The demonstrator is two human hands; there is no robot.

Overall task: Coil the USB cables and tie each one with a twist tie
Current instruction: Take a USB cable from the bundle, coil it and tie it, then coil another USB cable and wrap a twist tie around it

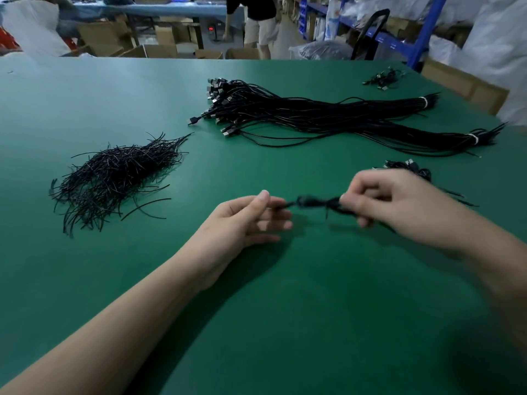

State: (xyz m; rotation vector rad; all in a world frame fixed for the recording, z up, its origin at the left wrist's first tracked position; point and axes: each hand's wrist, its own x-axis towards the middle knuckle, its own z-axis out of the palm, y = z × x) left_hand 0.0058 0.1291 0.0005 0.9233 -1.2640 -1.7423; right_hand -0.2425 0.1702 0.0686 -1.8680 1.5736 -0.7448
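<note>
1. USB cables (328, 118) in two long black bundles sprawl over the far right part of the green table (256, 309), which fills most of the view. Their plug ends fan out toward the middle, and a white band (424, 102) cinches each bundle near its right-hand end.
2. Beyond the table's far edge stand cardboard boxes (151, 49) and blue shelving (422, 32). A person (256, 21) in a dark top and light shorts stands between them.
3. Black twist ties (114, 175) lie in a loose, bristling pile on the left, well apart from the bundles.
4. At centre right the right hand (393, 201) hovers just above the table. Its fingers are curled and pinch one end of a small coiled cable (313, 203). The hand is blurred, so the exact grip is unclear.
5. At centre the left hand (242, 220) nips the coil's other end between thumb and forefinger, while its other fingers lie loosely extended below.
6. A small heap of bundled cables (413, 169) sits on the table just behind the right hand, partly hidden by it.
7. Another small heap (383, 78) lies near the far right corner.
8. The coiled cable spans the gap between the two hands, off the table surface, pinched narrow at its middle. It is too blurred to show whether a tie is round it.
</note>
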